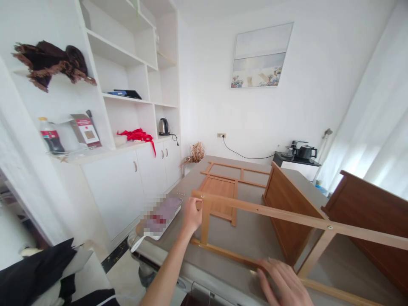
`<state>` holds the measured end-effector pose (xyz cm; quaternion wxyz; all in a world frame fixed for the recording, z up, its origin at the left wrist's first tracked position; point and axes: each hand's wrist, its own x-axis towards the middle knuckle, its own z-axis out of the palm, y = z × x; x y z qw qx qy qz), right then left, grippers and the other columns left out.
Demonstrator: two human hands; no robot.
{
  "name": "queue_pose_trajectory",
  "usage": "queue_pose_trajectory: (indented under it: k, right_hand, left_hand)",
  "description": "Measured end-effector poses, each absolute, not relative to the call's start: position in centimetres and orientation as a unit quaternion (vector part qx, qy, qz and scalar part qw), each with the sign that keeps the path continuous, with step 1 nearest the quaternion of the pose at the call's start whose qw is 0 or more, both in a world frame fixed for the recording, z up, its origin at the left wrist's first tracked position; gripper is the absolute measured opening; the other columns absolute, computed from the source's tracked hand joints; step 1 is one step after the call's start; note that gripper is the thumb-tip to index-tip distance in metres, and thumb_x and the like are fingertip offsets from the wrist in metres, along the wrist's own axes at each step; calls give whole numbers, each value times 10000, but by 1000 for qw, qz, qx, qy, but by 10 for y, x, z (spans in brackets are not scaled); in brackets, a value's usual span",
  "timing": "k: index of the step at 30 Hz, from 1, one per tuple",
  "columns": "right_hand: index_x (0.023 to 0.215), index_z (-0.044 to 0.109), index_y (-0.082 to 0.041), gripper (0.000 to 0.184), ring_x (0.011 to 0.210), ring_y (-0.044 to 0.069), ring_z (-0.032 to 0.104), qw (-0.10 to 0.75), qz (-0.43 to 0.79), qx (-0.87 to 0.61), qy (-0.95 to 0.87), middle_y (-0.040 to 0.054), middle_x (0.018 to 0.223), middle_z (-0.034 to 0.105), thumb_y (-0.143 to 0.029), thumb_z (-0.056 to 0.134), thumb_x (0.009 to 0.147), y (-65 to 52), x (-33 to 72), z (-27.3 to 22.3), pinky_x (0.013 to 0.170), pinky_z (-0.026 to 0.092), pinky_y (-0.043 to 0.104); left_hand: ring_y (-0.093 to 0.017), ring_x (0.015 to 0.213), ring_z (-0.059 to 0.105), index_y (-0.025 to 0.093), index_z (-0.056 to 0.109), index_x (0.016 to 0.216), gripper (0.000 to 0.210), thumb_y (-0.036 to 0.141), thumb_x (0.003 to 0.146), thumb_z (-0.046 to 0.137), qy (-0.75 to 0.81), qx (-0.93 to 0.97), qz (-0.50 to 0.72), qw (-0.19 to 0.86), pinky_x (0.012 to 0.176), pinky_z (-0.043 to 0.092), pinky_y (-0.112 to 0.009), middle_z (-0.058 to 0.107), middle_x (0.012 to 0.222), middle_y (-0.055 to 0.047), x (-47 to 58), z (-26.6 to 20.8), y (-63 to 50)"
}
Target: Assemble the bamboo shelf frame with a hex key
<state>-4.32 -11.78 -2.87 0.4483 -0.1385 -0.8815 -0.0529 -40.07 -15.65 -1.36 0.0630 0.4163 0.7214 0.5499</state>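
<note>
An orange-brown wooden frame (236,205), with long rails and short crosspieces, stands on the grey-brown table in the head view. My left hand (192,216) is closed around its near left corner, thumb and fingers curled at the end of the upper rail by a round bolt head. Lower right, my right hand (285,282) lies over the lower rail (229,253), fingers bent across it; part of the grip is hidden. A small shiny spot shows beside its fingertips, too blurred to name. Two wooden panels (290,208) (366,216) rise from the frame's right part.
A flat wooden panelled piece (219,193) and another open frame (242,172) lie farther back on the table (255,238). A pixelated flat object (162,216) rests at the left edge. White shelves (127,102) line the left wall; a black kettle (306,151) stands back right.
</note>
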Motion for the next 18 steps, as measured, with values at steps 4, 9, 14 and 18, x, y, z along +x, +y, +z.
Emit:
queue_pose_trajectory:
  k: [4, 9, 14, 18]
  right_hand:
    - [1173, 685, -241, 349, 932, 233, 799, 427, -26, -208, -880, 66, 1037, 799, -538, 540, 1062, -104, -78, -25, 806, 644, 309]
    - [1046, 688, -260, 402, 677, 170, 759, 410, 29, -210, -887, 8, 799, 742, -619, 508, 1049, -90, -71, -53, 608, 603, 226]
    - [1041, 701, -274, 393, 708, 180, 753, 412, 83, -275, -865, 18, 836, 735, -645, 577, 1006, -97, -58, -58, 648, 605, 245]
    - [1136, 719, -282, 451, 782, 208, 755, 389, 158, -322, -849, 34, 913, 751, -685, 638, 951, -104, -54, -46, 709, 612, 292]
  left_hand:
    - [-265, 1189, 664, 180, 638, 1316, 365, 380, 1012, 664, 744, 494, 449, -11, 1008, 580, -501, 648, 1361, -113, -412, -15, -129]
    - [-312, 1322, 596, 173, 638, 1327, 404, 397, 994, 683, 785, 493, 366, -78, 1126, 478, -590, 617, 1432, -123, -409, -27, -115]
    - [-340, 1455, 487, 146, 670, 1300, 441, 450, 981, 682, 814, 495, 292, -86, 1249, 309, -598, 602, 1476, -157, -410, -43, -116]
    - [-322, 1359, 564, 179, 623, 1354, 435, 429, 1001, 665, 835, 477, 267, -70, 1146, 452, -596, 580, 1485, -127, -417, -46, -115]
